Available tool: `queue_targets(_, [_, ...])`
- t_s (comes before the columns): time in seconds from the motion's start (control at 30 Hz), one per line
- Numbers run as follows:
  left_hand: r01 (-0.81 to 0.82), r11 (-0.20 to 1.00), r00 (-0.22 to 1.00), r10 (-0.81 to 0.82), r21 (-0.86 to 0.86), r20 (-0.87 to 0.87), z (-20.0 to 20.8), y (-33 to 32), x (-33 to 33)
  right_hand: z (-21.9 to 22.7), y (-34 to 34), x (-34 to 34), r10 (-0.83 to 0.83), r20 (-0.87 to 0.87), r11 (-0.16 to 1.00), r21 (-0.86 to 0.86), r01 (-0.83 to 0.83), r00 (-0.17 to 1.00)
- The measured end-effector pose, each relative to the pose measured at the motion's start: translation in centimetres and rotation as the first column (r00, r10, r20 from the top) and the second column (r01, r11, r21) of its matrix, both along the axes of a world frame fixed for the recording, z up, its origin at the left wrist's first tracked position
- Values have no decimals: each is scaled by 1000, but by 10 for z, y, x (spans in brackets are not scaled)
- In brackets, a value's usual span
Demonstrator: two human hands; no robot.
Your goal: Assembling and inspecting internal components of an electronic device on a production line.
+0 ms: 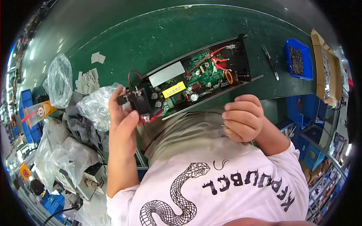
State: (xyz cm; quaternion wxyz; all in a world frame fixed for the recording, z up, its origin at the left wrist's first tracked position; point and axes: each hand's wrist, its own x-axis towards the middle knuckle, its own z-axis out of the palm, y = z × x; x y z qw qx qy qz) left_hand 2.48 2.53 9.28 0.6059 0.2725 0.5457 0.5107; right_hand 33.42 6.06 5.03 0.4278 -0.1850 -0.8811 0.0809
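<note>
A long open metal case (247, 56) lies at a slant on the green bench, close in front of me. Inside it is a green circuit board (201, 75) with red wires, a copper coil (229, 77), a yellow-labelled transformer (174, 90) and a silvery plate (167, 74). At the left end stands a black end panel (141, 101) with terminals. My left hand (122, 116) grips this panel, fingers behind and thumb in front. My right hand (244, 118) is closed near the case's near side, apart from it. A tiny thing shows at its fingertips, too small to name.
A black-and-silver pen-like tool (270, 62) lies right of the case. Beyond it are a blue bin of screws (298, 60) and a cardboard box (325, 71). Clear plastic bags (60, 81) and grey paper pieces (88, 81) lie at left.
</note>
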Motion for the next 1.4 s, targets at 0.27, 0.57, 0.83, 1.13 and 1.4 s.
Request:
queue_targets(0.27, [210,976,791,-205,-59,-577,18,10,8,-18,13,-5,8,3,999,44,-9,1000])
queue_targets(0.57, [222,973,734,-212,-68,-645,13,8,1,-30,16,2,70,21,998,-2,-70,997])
queue_targets(0.83, [201,980,721,-149,-2,-677,4,1,-10,-22,18,10,102,20,992,-80,-100,995])
queue_targets(1.13, [331,894,78,292,301,-953,11,-11,-31,21,64,112,-772,279,582,-48,811,571])
queue_targets(1.4, [630,676,106,413,382,-905,4,-19,7,13,57,114,-742,630,461,234,856,228])
